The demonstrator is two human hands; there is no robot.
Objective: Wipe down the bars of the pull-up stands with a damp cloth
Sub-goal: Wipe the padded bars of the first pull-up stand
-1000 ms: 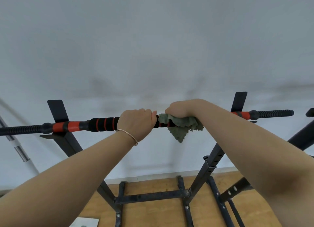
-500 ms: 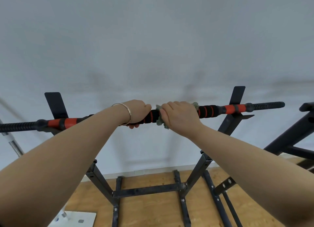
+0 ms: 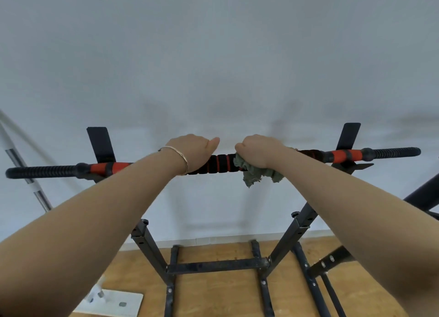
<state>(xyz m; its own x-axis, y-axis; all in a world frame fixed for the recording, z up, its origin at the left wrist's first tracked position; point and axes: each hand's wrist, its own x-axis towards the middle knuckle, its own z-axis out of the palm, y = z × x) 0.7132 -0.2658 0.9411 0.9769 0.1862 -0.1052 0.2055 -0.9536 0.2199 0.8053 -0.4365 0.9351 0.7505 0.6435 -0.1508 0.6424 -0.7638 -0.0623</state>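
A black pull-up bar (image 3: 219, 163) with red bands and orange grips runs across the view at hand height, resting on a black steel stand (image 3: 216, 266). My left hand (image 3: 193, 151), with a thin bracelet on the wrist, is closed around the bar left of centre. My right hand (image 3: 257, 151) grips a grey-green cloth (image 3: 255, 174) wrapped over the bar just right of centre. Loose ends of the cloth hang below the bar. A short stretch of striped foam shows between my two hands.
A white wall stands close behind the bar. A silver and white pole (image 3: 26, 176) leans at the left over a white base plate (image 3: 114, 303) on the wooden floor (image 3: 213, 293). Black tubes of a second stand (image 3: 425, 193) enter from the right.
My right hand has slid the cloth a little to the right along the bar and rolled it, so the cloth's ends hang down again. My left hand stays gripping the bar.
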